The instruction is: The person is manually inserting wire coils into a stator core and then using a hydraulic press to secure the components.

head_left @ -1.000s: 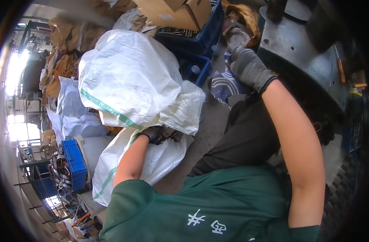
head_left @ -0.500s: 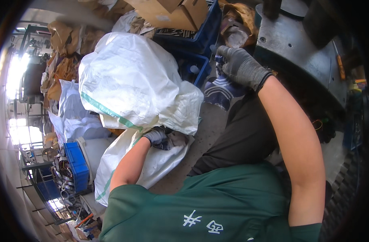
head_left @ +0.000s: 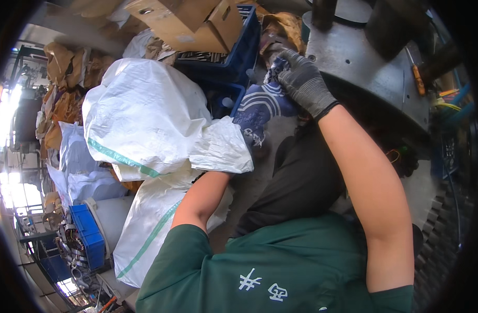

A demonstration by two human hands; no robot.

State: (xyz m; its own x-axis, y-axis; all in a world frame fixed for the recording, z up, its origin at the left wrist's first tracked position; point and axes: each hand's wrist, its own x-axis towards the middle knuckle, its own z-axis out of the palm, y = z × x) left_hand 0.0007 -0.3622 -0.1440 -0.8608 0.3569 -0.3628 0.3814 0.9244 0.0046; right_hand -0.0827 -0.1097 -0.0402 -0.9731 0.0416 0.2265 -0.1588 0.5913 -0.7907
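Observation:
My right hand [head_left: 305, 82], in a grey knit glove, is closed on the bunched top of a dark blue cloth with pale curved stripes [head_left: 257, 108]. The cloth hangs down beside the big white woven sack [head_left: 145, 107], its lower edge ragged. My left forearm reaches under the sack's loose flap, which covers the left hand; only a dark bit of glove cuff shows at the wrist. Below that flap lies more white woven sacking [head_left: 147, 229] with a green stripe.
Behind the sack stand blue crates [head_left: 239, 65], one with a cardboard box [head_left: 197, 26] on top. A metal machine table [head_left: 364, 70] with an orange-handled tool [head_left: 418, 79] is at the far right. A blue bin [head_left: 87, 235] stands at left. My dark-trousered leg [head_left: 296, 182] is between sack and machine.
My left hand has moved right and gone under the sack's flap. The striped cloth, held in my right hand, now hangs more spread out against the sack's side. The whole view has shifted slightly.

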